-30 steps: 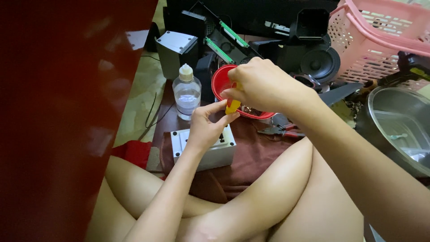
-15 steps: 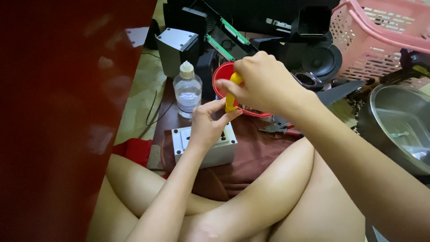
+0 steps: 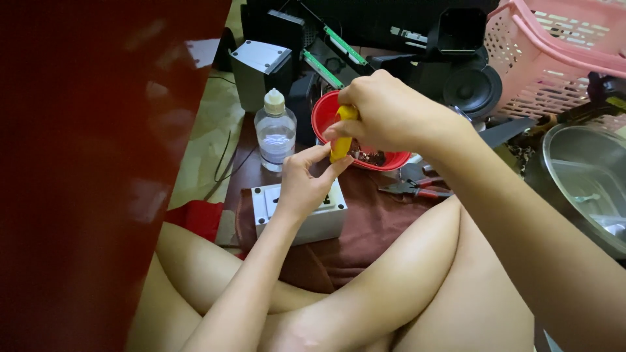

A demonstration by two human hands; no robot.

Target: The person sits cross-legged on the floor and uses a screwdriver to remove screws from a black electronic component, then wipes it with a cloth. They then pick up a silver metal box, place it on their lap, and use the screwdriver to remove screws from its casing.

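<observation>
My right hand (image 3: 391,114) curls from above around a smooth yellow plastic tool handle (image 3: 342,138) — a closed grip. My left hand (image 3: 303,186) pinches its lower end with fingertips, just above the white rectangular plastic box (image 3: 313,218), before the glossy red bowl (image 3: 326,117).

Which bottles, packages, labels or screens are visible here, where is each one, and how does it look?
Clear plastic bottle: upright left of the red bowl, beige cap, pale label band.
Pink plastic lattice basket: top right, tilted.
Grey box: behind the bottle, white top.
No screens visible.
</observation>
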